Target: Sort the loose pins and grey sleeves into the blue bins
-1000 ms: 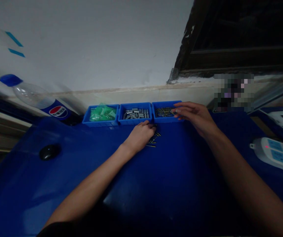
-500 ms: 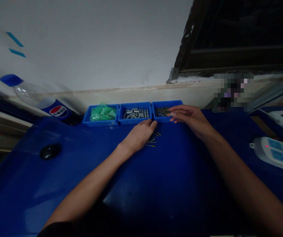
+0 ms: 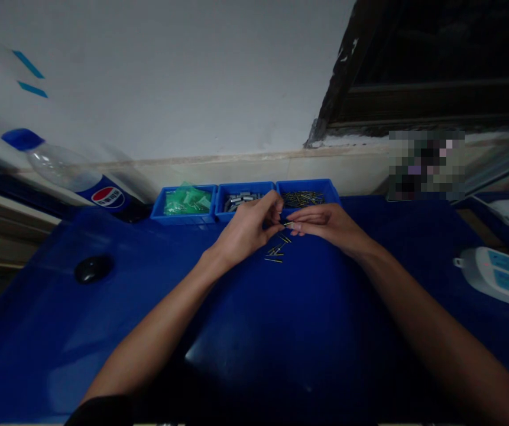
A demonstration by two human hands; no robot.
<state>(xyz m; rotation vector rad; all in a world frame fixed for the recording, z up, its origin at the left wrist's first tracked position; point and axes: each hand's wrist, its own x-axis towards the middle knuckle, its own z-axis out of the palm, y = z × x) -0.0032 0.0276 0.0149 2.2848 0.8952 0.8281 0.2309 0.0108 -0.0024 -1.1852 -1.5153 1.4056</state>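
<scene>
My left hand [image 3: 247, 228] and my right hand [image 3: 325, 223] meet fingertip to fingertip above the blue table [image 3: 148, 307], both pinched on a thin yellow pin [image 3: 288, 224]. Just below them a small heap of similar pins [image 3: 277, 249] lies on the table. Behind the hands stand three small blue trays in a row: the left tray [image 3: 185, 201] holds green bags, the middle tray [image 3: 239, 200] holds grey metal pieces, the right tray [image 3: 310, 197] holds more thin pins.
A Pepsi bottle [image 3: 74, 174] lies at the back left against the wall. A black round knob [image 3: 92, 268] sits on the table's left. A white power strip [image 3: 500, 278] with a red light lies at the right edge.
My right hand came back from the right tray toward the middle. My left hand lifted off the pins on the table. Both now pinch together on one pin.
</scene>
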